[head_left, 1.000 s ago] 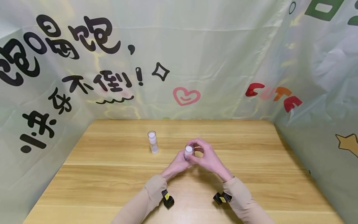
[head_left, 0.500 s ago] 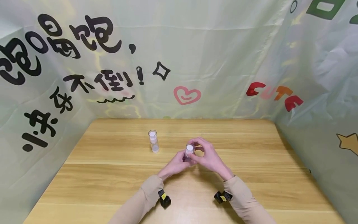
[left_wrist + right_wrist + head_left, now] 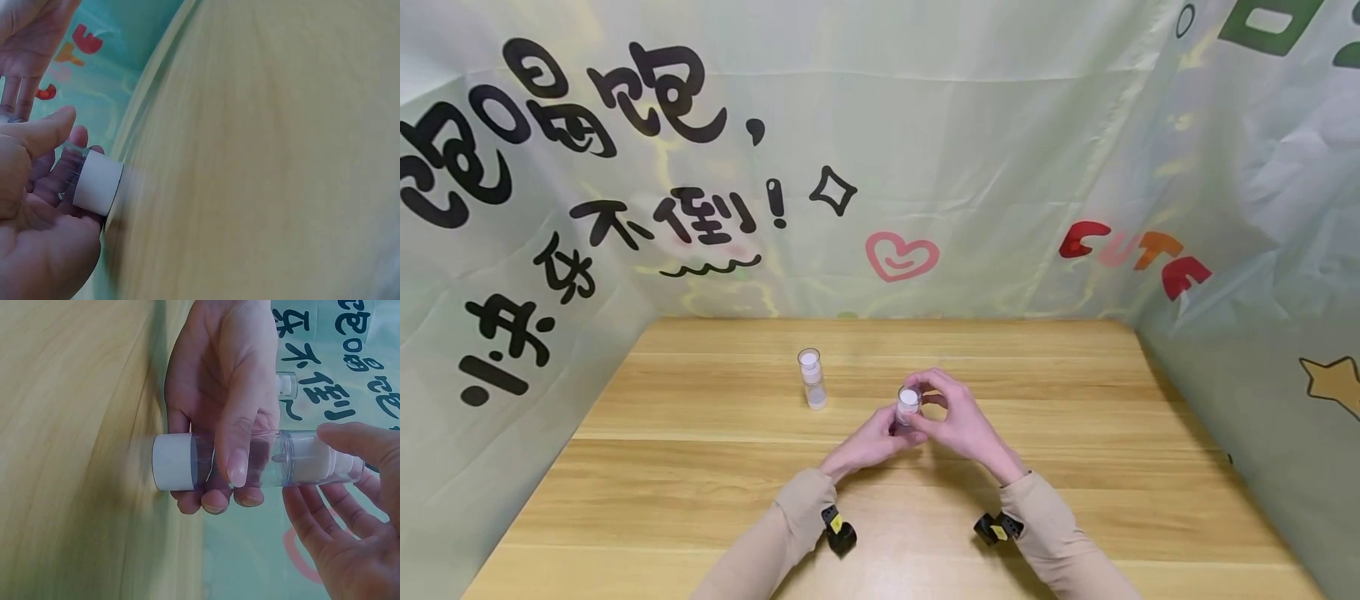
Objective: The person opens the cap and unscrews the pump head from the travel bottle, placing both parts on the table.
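Note:
Both hands are on one clear pump bottle, held upright over the table in the head view. Its white base and the white pump under a clear cap show in the right wrist view. My left hand holds the clear body, thumb across the near side and fingers behind. My right hand pinches the capped top between thumb and fingers. The left wrist view shows the white base beside the left palm, with the upper part hidden behind that hand.
A second, similar pump bottle stands upright on the wooden table, left of and behind the hands. A printed curtain surrounds the table at the back and sides. Each wrist wears a black camera.
The left hand and forearm have shifted slightly to the left, and its thumb sits a little lower. The right hand keeps its pinch on the bottle's top. The second bottle stays put.

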Motion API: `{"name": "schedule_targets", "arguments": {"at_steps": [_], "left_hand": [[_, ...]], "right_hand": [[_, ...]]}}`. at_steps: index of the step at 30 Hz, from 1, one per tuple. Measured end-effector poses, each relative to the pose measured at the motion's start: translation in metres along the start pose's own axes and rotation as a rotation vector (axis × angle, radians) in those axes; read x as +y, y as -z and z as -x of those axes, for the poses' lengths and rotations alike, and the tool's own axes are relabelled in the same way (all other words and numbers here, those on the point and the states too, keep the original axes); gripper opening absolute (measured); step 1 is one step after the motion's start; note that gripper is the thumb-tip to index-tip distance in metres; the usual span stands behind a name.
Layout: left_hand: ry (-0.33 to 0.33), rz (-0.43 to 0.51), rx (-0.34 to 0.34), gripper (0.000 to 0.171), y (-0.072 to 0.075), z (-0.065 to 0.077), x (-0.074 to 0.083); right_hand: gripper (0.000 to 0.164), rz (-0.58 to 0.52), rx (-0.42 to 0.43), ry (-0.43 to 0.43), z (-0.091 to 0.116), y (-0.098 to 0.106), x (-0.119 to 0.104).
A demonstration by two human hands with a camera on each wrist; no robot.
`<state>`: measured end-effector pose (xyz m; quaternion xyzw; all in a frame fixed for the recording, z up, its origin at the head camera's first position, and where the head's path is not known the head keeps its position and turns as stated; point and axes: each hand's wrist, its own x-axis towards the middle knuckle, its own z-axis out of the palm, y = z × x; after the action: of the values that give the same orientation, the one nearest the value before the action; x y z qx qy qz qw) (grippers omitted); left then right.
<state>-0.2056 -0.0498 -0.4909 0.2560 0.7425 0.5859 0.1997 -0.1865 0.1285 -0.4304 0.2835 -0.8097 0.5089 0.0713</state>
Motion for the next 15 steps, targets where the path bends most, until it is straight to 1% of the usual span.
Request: {"name": "schedule_targets", "arguments": {"at_steps": [5, 12, 15], "left_hand": [[0.004, -0.026, 0.001, 0.045, 0.0002, 0.0015, 0.0028], [0.004, -0.051, -0.003, 0.03, -0.0003, 0.0022, 0.0043], [-0.001, -0.036, -0.006, 0.039, -0.0007, 0.002, 0.0041]], "right_hand": [[0.04, 0.005, 0.001, 0.014, 0.0003, -0.0006, 0.0], [0.043, 0.061, 0.011, 0.042, 0.0006, -0.0045, 0.0004], [0.045, 0.065, 0.04, 0.051, 0.0001, -0.0047, -0.0001]]}}
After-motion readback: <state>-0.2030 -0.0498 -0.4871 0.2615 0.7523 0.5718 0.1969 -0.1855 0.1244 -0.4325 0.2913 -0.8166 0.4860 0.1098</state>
